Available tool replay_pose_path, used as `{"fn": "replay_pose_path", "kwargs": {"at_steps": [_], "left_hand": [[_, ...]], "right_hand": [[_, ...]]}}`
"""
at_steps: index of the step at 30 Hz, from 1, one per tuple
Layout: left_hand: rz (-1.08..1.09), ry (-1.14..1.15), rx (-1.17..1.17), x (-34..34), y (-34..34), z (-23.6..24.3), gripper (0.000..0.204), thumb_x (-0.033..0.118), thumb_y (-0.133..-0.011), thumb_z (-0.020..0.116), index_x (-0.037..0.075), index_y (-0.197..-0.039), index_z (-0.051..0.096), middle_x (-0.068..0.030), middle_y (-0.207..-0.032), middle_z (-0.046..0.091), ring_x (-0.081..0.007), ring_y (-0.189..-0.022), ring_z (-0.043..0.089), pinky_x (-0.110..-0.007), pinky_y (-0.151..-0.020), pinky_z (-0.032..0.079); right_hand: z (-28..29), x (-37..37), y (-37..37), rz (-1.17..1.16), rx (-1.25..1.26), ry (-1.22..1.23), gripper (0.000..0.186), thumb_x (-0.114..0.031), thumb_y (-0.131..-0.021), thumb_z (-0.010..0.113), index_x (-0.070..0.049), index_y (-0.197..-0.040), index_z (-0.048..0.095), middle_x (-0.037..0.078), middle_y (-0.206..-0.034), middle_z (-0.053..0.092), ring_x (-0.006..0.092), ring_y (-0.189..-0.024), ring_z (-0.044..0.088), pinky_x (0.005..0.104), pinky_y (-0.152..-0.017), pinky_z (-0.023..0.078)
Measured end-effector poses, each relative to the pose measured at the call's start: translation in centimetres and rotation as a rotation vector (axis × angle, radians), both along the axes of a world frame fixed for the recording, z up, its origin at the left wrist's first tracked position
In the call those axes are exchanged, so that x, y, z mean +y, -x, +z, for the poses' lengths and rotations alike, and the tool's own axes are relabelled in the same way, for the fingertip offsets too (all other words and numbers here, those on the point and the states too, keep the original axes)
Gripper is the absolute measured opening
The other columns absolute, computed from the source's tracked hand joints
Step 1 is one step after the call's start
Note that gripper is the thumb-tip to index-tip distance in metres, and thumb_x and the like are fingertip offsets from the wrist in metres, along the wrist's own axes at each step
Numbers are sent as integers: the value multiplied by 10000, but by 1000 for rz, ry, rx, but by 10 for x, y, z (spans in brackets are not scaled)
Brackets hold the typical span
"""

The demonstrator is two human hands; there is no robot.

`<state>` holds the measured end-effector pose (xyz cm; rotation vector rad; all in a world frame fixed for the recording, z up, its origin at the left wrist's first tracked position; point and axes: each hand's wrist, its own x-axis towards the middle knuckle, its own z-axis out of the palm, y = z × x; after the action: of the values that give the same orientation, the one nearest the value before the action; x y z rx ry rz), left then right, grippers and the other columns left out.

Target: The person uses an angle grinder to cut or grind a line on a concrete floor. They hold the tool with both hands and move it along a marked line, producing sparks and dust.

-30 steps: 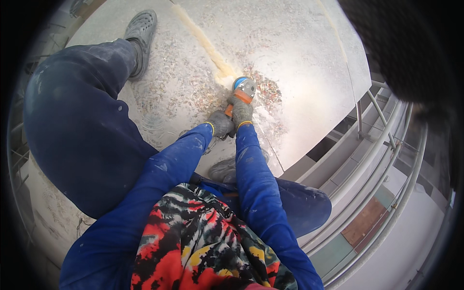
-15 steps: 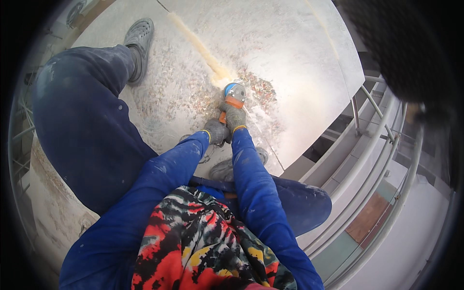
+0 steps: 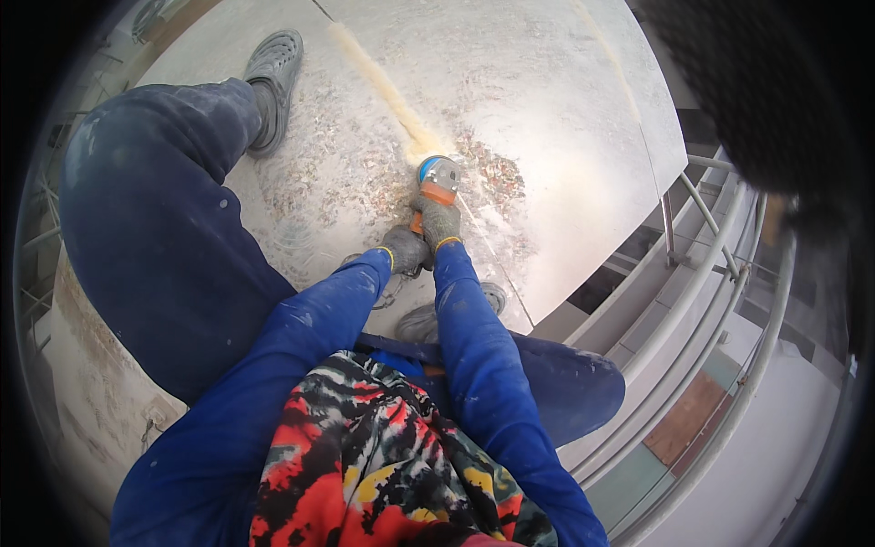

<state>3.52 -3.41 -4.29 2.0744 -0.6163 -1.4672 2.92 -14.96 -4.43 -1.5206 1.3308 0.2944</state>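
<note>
An orange angle grinder [image 3: 440,189] with a grey head and a blue guard rests against the dusty pale slab [image 3: 583,182]. My right hand [image 3: 437,220], in a grey knit glove, is closed round the grinder's body just behind its head. Lower and to the left, my left hand [image 3: 404,248], gloved the same way, is closed on the rear of the tool. The disc's underside is hidden. From the head of the tool a band of tan dust [image 3: 387,96] runs up and left along a seam. Rough, chipped patches [image 3: 492,173] lie around the grinder.
My left shoe [image 3: 275,77] stands on the slab; my other shoe [image 3: 419,324] is tucked below my arms. Metal railings [image 3: 729,365] line the right, past the slab's edge, with a lower level beyond. A dark blurred shape [image 3: 756,100] covers the upper right.
The grinder and both hands have shifted very slightly left in view, while the slab and my left shoe appear slightly farther right. Both hands keep their hold.
</note>
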Motion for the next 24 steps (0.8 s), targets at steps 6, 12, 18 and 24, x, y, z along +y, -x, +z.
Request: {"fn": "replay_pose_path", "kwargs": {"at_steps": [6, 12, 18, 24], "left_hand": [[-75, -12, -94, 7, -11, 5, 331, 333, -780, 808, 132, -1042, 774, -129, -969, 774, -292, -955, 744, -395, -873, 580], [-86, 8, -65, 1, 1, -6, 345, 388, -806, 786, 155, -1059, 766, -107, -986, 773, -294, -978, 738, -412, -896, 577], [-207, -9, -107, -11, 17, -23, 374, 416, -800, 792, 167, -1078, 758, -95, -974, 772, -279, -978, 739, -399, -887, 577], [-67, -15, 77, -10, 21, -11, 321, 415, -773, 819, 138, -930, 781, -108, -947, 772, -264, -937, 746, -377, -865, 577]], "right_hand": [[-6, 10, -19, 110, 59, 94, 555, -299, -700, 861, 35, -1121, 722, 168, -1012, 750, 299, -864, 717, 421, -782, 561], [7, 7, -5, 58, 11, 18, 514, -271, -710, 847, 44, -1098, 727, 162, -991, 743, 296, -834, 702, 440, -764, 556], [16, 1, 11, 23, 69, 20, 640, -310, -682, 873, 65, -1168, 693, 190, -1063, 746, 306, -888, 720, 417, -809, 562], [10, -7, 25, -192, 24, 35, 536, -283, -687, 876, 66, -1064, 722, 177, -977, 752, 293, -863, 713, 402, -787, 555]]}}
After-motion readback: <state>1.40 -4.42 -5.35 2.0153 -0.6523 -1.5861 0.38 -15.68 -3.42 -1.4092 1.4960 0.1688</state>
